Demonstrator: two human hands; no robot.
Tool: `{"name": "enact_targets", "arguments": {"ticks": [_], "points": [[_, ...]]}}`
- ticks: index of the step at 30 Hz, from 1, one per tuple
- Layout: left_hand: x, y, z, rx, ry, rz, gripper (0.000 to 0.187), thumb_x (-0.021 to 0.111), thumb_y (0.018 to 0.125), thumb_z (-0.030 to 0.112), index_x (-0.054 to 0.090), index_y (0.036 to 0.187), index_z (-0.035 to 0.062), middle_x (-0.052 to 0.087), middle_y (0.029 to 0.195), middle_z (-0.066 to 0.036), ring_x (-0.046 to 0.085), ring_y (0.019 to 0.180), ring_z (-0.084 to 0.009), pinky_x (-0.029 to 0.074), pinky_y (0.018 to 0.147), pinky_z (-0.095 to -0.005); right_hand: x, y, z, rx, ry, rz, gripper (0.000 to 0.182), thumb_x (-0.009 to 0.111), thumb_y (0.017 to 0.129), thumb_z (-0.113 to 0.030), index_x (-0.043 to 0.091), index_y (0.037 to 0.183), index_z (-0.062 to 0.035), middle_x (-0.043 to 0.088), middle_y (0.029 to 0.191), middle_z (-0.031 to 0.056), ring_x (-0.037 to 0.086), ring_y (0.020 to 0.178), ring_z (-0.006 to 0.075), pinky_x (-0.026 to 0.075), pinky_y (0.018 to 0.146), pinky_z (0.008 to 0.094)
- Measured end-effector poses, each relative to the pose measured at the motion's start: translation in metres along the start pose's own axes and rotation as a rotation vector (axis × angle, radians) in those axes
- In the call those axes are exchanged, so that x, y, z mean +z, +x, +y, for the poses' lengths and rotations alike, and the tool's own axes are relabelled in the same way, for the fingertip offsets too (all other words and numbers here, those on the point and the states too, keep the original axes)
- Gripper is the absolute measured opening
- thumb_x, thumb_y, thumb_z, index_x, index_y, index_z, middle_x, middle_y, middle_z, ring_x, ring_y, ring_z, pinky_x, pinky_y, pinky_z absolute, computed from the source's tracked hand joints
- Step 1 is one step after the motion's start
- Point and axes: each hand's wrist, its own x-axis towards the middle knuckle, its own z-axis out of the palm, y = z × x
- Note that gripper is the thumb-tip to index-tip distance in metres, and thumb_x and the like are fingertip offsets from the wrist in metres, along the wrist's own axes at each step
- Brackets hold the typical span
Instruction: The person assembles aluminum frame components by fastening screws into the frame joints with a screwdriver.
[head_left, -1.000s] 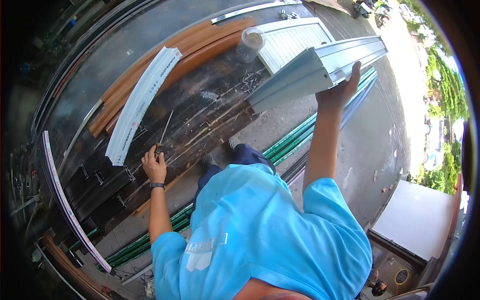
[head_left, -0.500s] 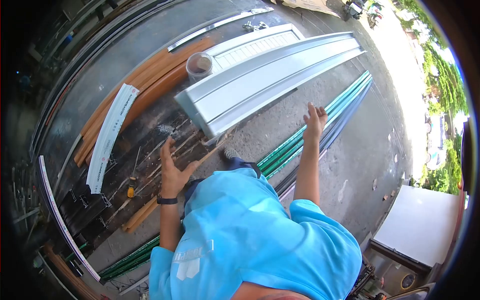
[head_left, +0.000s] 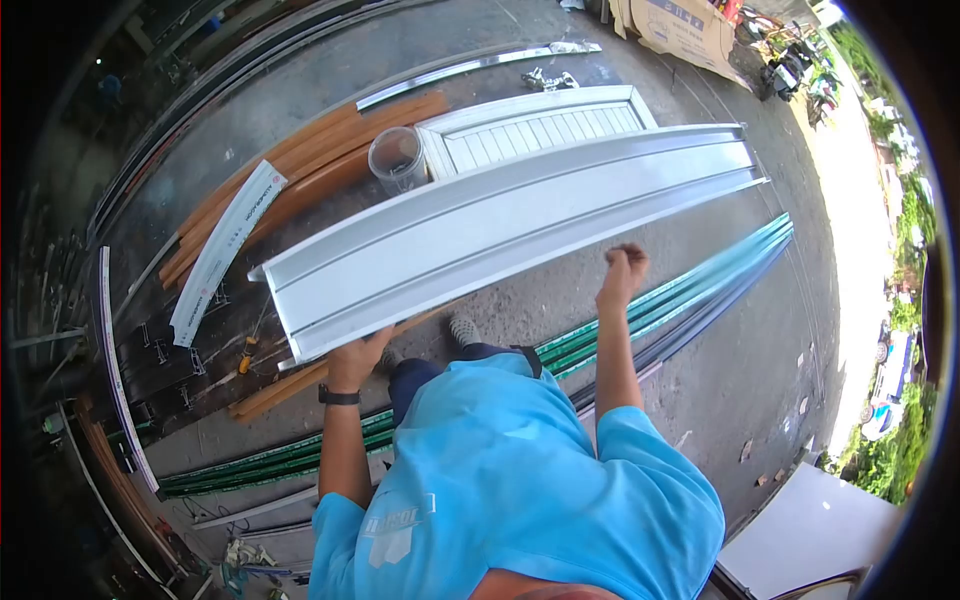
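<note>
A long white metal channel (head_left: 520,215) slants across the middle, its left end nearer me. My left hand (head_left: 358,362), with a dark band on the wrist, grips the near edge close to that left end; its fingertips are hidden by the channel. Just off the same edge, farther right, my right hand (head_left: 625,272) has its fingers curled in, and nothing shows in it. Behind the channel lie a white slatted panel (head_left: 540,125) and a clear round container (head_left: 398,160).
Brown profiles (head_left: 330,150) and a curved white printed strip (head_left: 225,255) lie at the left, near a yellow-handled screwdriver (head_left: 248,355). Green wrapped bars (head_left: 660,300) run past my feet. Cardboard (head_left: 685,35) is at the top right.
The channel has shifted left and turned flatter, uncovering more of the slatted panel. My left hand has closed on its edge. My right hand has curled its fingers and sits lower in view.
</note>
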Motion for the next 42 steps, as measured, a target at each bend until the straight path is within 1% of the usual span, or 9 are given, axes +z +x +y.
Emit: {"name": "enact_targets", "arguments": {"ticks": [4, 5, 15, 18, 29, 33, 37, 39, 42], "points": [[0.012, -0.008, -0.013, 0.137, 0.241, 0.058, 0.032, 0.080, 0.085, 0.013, 0.072, 0.114, 0.0004, 0.074, 0.110, -0.015, 0.070, 0.101, -0.0289, 0.052, 0.090, -0.0392, 0.069, -0.018, 0.024, 0.434, 0.159, -0.278, 0.045, 0.067, 0.097, -0.023, 0.052, 0.133, 0.0001, 0.060, 0.121, 0.0107, 0.063, 0.099, 0.0172, 0.057, 0.077, 0.0306], [0.014, -0.010, -0.016, 0.148, 0.271, 0.058, 0.032, 0.079, 0.085, 0.013, 0.072, 0.114, 0.0006, 0.074, 0.109, -0.015, 0.070, 0.100, -0.0302, 0.052, 0.091, -0.0395, 0.058, 0.016, 0.112, 0.350, 0.357, -0.369, 0.066, 0.061, 0.101, -0.031, 0.035, 0.155, -0.0039, 0.046, 0.151, 0.0127, 0.048, 0.136, 0.0259, 0.044, 0.109, 0.0385], [0.048, -0.113, -0.175, 0.168, 0.685, 0.006, 0.043, 0.064, 0.095, 0.024, 0.064, 0.134, 0.0060, 0.063, 0.135, -0.018, 0.061, 0.121, -0.0372, 0.050, 0.104, -0.0485, 0.120, 0.049, 0.051, 0.557, 0.511, -0.364, 0.065, 0.067, 0.097, -0.029, 0.040, 0.149, -0.0024, 0.049, 0.144, 0.0128, 0.050, 0.131, 0.0254, 0.046, 0.105, 0.0389], [0.034, -0.102, -0.153, 0.408, 0.962, 0.042, 0.044, 0.062, 0.095, 0.023, 0.063, 0.135, 0.0038, 0.062, 0.137, -0.019, 0.061, 0.123, -0.0382, 0.047, 0.108, -0.0490, 0.137, 0.065, 0.047, 0.566, 0.537, -0.374, 0.064, 0.069, 0.096, -0.029, 0.041, 0.147, -0.0019, 0.050, 0.142, 0.0128, 0.051, 0.129, 0.0253, 0.047, 0.104, 0.0391], [0.032, -0.088, -0.126, 0.181, 0.677, -0.090, 0.037, 0.067, 0.089, 0.017, 0.069, 0.124, 0.0065, 0.066, 0.128, -0.017, 0.061, 0.118, -0.0380, 0.049, 0.102, -0.0504, 0.085, 0.023, 0.016, 0.629, 0.393, -0.395, 0.063, 0.075, 0.092, -0.027, 0.046, 0.141, -0.0003, 0.054, 0.134, 0.0130, 0.053, 0.123, 0.0247, 0.048, 0.100, 0.0396], [0.036, -0.071, -0.099, 0.265, 0.744, -0.005, 0.037, 0.070, 0.090, 0.018, 0.069, 0.126, 0.0107, 0.065, 0.130, -0.015, 0.061, 0.120, -0.0361, 0.050, 0.101, -0.0494, 0.012, -0.017, -0.011, 0.468, -0.056, -0.169, 0.062, 0.077, 0.090, -0.027, 0.048, 0.138, 0.0003, 0.055, 0.131, 0.0130, 0.054, 0.121, 0.0245, 0.049, 0.098, 0.0398], [0.023, -0.035, -0.059, 0.322, 0.751, 0.030, 0.036, 0.076, 0.088, 0.018, 0.073, 0.124, 0.0218, 0.066, 0.130, -0.011, 0.061, 0.120, -0.0350, 0.050, 0.101, -0.0480, -0.056, 0.040, -0.008, -0.151, -0.402, 0.057, 0.094, 0.091, 0.078, -0.024, 0.034, 0.149, 0.0006, 0.031, 0.155, 0.0163, 0.038, 0.139, 0.0288, 0.044, 0.105, 0.0411], [0.006, -0.001, -0.031, 0.390, 0.505, 0.007, 0.033, 0.079, 0.087, 0.018, 0.074, 0.119, 0.0159, 0.069, 0.123, -0.012, 0.066, 0.109, -0.0330, 0.051, 0.096, -0.0451, -0.051, 0.089, -0.019, -0.562, -0.711, -0.071, 0.086, 0.087, 0.084, -0.026, 0.037, 0.147, 0.0030, 0.044, 0.147, 0.0168, 0.048, 0.130, 0.0267, 0.045, 0.101, 0.0370], [-0.015, 0.029, 0.012, -0.004, -0.040, -0.019, 0.039, 0.083, 0.086, 0.027, 0.071, 0.115, 0.0039, 0.072, 0.110, -0.012, 0.068, 0.102, -0.0299, 0.053, 0.091, -0.0412, -0.012, 0.108, -0.072, -0.307, -0.612, -0.207, 0.077, 0.081, 0.090, -0.029, 0.040, 0.145, 0.0048, 0.057, 0.134, 0.0175, 0.058, 0.119, 0.0260, 0.047, 0.099, 0.0348]]}}
